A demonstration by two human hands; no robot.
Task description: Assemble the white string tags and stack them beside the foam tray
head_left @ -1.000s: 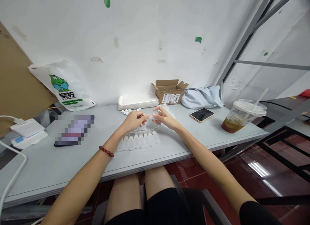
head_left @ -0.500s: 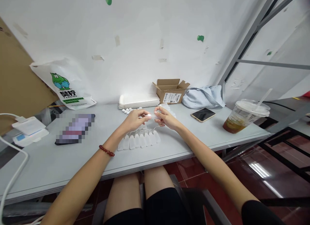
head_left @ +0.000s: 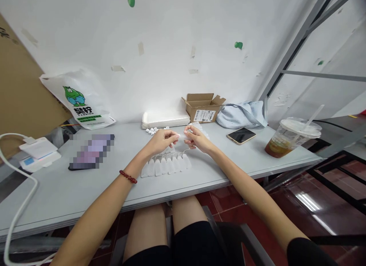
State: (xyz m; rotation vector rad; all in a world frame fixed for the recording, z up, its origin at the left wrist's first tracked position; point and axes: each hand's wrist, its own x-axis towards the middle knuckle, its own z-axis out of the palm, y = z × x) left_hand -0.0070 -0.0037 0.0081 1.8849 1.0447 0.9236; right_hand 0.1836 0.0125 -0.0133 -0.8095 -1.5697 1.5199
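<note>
Row: translucent white, round-topped plastic pieces (head_left: 167, 166), on pale grey bench (head_left: 208, 174)
Left hand (head_left: 163, 140): beyond row; fingers close together, grip unclear
Right hand (head_left: 198, 139): beyond row's right end; fingers curled, grip unclear

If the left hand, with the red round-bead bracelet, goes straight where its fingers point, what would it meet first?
Probably the bare right hand, just opposite; the narrow gap's contents and depth are unclear.

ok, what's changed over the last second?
Little: the camera view shifted, so the scene sits slightly further right in frame. The left hand and right hand barely moved; any grasp or release is too small to tell. Row of white pieces, open carton, drink cup: unmoved.
</note>
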